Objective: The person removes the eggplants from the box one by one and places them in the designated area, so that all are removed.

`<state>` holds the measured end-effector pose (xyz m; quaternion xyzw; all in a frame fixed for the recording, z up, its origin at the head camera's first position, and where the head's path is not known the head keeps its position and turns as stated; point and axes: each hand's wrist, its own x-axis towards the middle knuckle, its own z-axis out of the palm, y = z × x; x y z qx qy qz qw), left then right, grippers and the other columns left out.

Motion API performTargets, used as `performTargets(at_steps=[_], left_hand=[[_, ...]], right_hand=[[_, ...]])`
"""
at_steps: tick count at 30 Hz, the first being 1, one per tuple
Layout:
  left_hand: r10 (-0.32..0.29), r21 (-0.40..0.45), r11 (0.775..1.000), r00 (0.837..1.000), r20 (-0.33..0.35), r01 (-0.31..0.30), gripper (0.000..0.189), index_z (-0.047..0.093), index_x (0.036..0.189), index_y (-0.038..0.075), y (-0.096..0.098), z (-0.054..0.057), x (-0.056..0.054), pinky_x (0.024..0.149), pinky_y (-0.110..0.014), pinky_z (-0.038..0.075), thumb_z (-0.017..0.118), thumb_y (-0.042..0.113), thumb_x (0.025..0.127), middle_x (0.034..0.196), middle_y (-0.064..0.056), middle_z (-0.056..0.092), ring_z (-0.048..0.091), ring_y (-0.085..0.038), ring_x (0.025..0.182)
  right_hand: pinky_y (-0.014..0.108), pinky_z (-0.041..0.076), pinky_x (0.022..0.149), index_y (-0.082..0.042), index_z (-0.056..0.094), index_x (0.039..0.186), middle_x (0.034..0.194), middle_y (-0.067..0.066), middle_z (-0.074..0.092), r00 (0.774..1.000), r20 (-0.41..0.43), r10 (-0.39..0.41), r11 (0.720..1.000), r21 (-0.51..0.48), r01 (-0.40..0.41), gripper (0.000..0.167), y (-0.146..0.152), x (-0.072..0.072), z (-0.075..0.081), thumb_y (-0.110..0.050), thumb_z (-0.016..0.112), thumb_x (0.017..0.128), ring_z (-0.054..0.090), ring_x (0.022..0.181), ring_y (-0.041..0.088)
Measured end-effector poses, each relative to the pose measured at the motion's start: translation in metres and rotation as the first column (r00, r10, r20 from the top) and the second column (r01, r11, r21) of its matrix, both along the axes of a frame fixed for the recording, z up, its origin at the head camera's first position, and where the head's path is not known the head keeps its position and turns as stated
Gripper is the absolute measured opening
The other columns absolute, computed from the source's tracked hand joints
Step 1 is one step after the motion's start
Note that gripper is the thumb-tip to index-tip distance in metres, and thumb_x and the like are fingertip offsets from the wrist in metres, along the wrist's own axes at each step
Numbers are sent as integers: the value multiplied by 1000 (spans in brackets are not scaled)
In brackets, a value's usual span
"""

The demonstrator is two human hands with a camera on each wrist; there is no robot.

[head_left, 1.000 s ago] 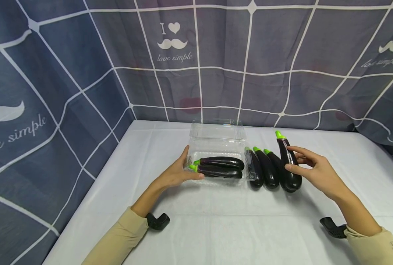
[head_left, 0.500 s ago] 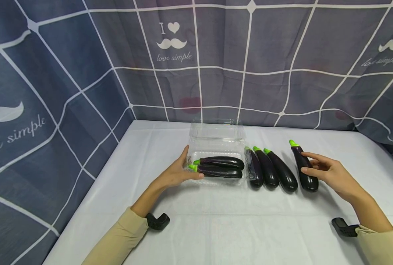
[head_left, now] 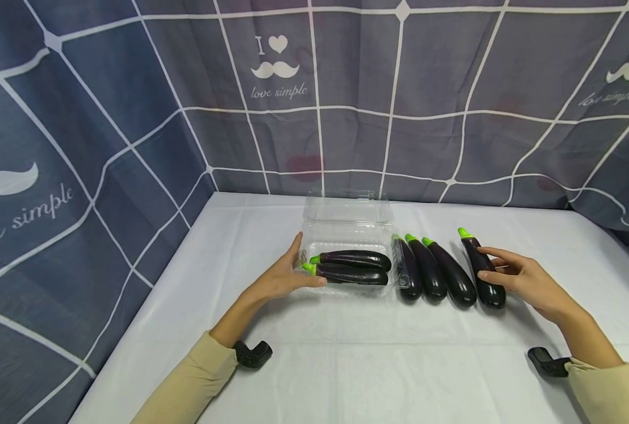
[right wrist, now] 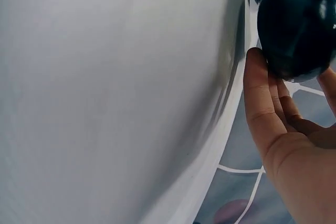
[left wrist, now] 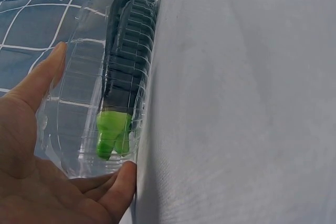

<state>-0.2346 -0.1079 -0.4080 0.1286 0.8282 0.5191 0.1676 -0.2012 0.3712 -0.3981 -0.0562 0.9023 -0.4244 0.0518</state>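
Clear plastic forms the box [head_left: 348,246], which we see on the far half of the bench [head_left: 325,353], its lid [head_left: 348,210] laid back toward the curtain [head_left: 357,141]. Inside lie a back eggplant [head_left: 354,259] and a front eggplant [head_left: 354,275], side by side, green stems to the left. Our left hand [head_left: 277,280] grips the box at its left end, thumb and fingers spread to either side, covering part of that end from above.

To the right of the box, our right hand [head_left: 523,282] holds an eggplant [head_left: 477,262] between thumb and fingers, its stem pointing away from us. Just to its left, three more line up in a slanting row: a near-box eggplant [head_left: 411,274], a middle eggplant [head_left: 427,269] and an outer eggplant [head_left: 451,274]. The box's right edge overlaps the first of these, so we look at part of it through plastic. Whether the held one touches the outer one we cannot tell.

Black wrist mounts [head_left: 253,354] stick out by both of our beige sleeves [head_left: 198,377]. White cloth covers the bench, faintly creased. Behind and to the left, the blue-grey curtain hangs in folds, crossed by wavy white lines and printed with moustaches, hearts and the words "love simple".
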Motion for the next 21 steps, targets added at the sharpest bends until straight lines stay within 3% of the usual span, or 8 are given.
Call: performTargets(at_steps=[9,21], left_hand=[[1,-11,1000,1000,4,-1,124,-10,159,24,0,0,0,114,-56,14,84,40,78,164,-9,1,5,-26,148],[8,-24,1000,1000,-5,-8,126,-9,159,24,0,1,1,115,-55,14,84,43,77,164,-9,2,6,-25,148]], right_hand=[[21,49,74,-1,40,148,127,23,53,998,-41,37,999,-33,-39,61,-1,1,-3,-20,66,96,58,96,-2],[18,47,74,4,41,146,126,23,56,998,-50,32,999,4,-32,63,-2,3,-3,-21,68,95,57,96,-4]])
